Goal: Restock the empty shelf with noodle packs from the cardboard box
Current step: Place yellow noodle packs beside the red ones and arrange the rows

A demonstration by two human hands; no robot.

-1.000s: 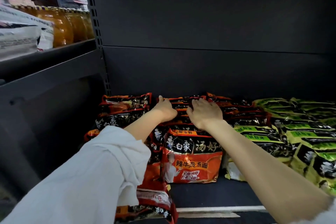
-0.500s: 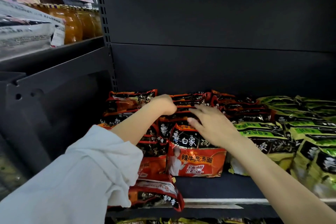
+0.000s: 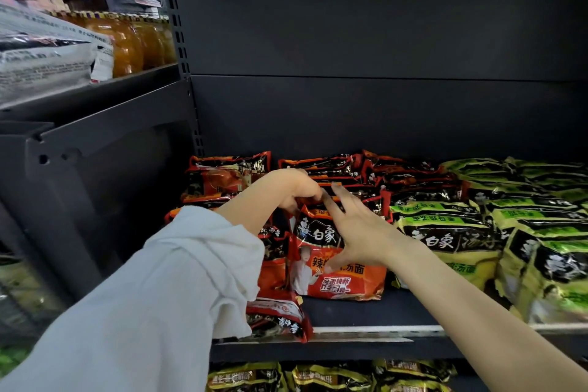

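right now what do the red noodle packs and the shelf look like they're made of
Red noodle packs: thin glossy plastic film, probably foil-lined; they crinkle and catch bright highlights.
Shelf: likely metal with a matte dark painted coat, judging by its flat thin edge and the slotted upright beside it.

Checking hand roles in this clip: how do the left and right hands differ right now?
The left hand has its fingers curled over the top edge of an upright red noodle pack; the right hand is spread open in front of that pack. The left arm wears a white sleeve; the right forearm is bare. Both reach to the same pack on the shelf.
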